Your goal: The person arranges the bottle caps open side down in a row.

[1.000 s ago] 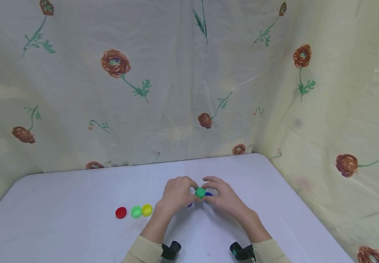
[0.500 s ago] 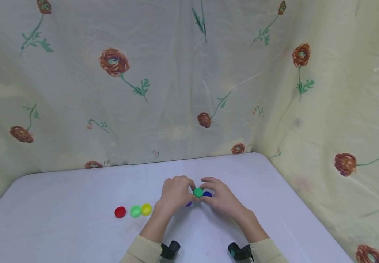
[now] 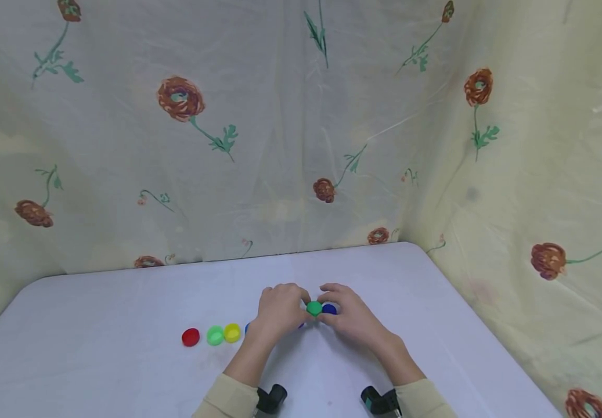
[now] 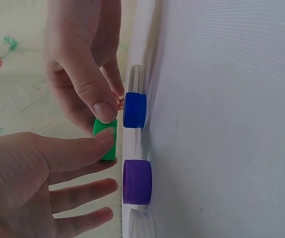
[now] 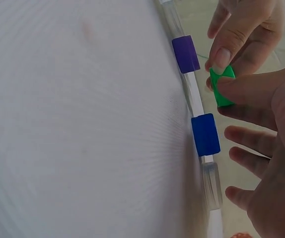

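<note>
My left hand (image 3: pixel 282 305) is pinching the green cap (image 3: pixel 314 308) between thumb and fingers; my right hand (image 3: pixel 352 312) is pinching the same cap from the opposite side (its other fingers are extending loosely); the cap is hanging above the white table (image 3: pixel 112 307), near the purple cap (image 4: pixel 138 182) and blue cap (image 3: pixel 329 309); the yellow cap (image 3: pixel 233 333), light green cap (image 3: pixel 215 335) and red cap (image 3: pixel 191 337) are lying farther left.

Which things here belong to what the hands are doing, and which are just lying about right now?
Likely the job:
emerald green cap, pinched by left hand and right hand

Apparently just lying on the table:
red cap
light green cap
yellow cap
dark blue cap
purple cap
clear ribbed pieces
</note>
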`<act>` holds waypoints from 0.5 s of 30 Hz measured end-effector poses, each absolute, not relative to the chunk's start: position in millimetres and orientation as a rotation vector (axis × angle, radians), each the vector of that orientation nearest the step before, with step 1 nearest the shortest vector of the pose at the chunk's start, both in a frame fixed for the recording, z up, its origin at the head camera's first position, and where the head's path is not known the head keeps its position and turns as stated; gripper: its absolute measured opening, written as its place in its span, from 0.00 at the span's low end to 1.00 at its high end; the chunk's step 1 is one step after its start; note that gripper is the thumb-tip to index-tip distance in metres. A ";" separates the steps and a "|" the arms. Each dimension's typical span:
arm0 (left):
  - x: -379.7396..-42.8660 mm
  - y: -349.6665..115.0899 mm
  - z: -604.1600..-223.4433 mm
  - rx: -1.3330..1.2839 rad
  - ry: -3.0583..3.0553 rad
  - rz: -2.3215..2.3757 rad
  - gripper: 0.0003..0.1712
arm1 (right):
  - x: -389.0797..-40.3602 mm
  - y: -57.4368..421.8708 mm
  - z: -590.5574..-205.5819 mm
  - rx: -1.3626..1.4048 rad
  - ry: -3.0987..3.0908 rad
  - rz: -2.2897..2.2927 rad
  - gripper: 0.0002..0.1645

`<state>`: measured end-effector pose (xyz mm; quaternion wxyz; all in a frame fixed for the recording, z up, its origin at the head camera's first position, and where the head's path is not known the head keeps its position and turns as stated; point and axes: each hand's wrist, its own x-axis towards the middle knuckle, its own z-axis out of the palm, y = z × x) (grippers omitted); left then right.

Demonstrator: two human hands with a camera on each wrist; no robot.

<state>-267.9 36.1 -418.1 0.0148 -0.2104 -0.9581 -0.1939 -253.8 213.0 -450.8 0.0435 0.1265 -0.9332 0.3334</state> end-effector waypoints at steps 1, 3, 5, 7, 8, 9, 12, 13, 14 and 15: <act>-267.7 36.0 -418.2 -0.656 -2.982 -0.608 0.15 | -254.3 213.0 -451.7 0.391 -2.853 1.014 0.13; -267.4 35.8 -418.2 -0.657 -2.984 -0.602 0.14 | -255.3 212.9 -453.5 0.400 -2.854 1.005 0.13; -267.3 36.0 -418.4 -0.656 -2.986 -0.598 0.14 | -256.1 213.1 -455.1 0.411 -2.850 0.998 0.12; -267.2 36.2 -418.8 -0.656 -2.990 -0.593 0.14 | -256.3 213.1 -455.9 0.419 -2.844 0.998 0.12; -267.1 36.5 -419.0 -0.655 -2.992 -0.595 0.14 | -256.1 213.2 -456.2 0.422 -2.842 0.998 0.12; -267.0 36.8 -419.5 -0.655 -2.995 -0.597 0.14 | -256.1 213.2 -456.3 0.425 -2.840 0.998 0.12; -267.0 38.0 -421.2 -0.660 -3.000 -0.598 0.14 | -255.5 213.0 -455.9 0.434 -2.837 0.992 0.11; -267.0 38.5 -421.8 -0.661 -3.002 -0.597 0.14 | -255.2 212.9 -455.8 0.437 -2.837 0.985 0.11; -267.0 38.9 -422.5 -0.660 -3.003 -0.598 0.14 | -255.1 212.6 -455.7 0.440 -2.841 0.979 0.11; -267.0 39.2 -423.2 -0.660 -3.005 -0.594 0.14 | -255.0 212.3 -455.5 0.441 -2.843 0.975 0.11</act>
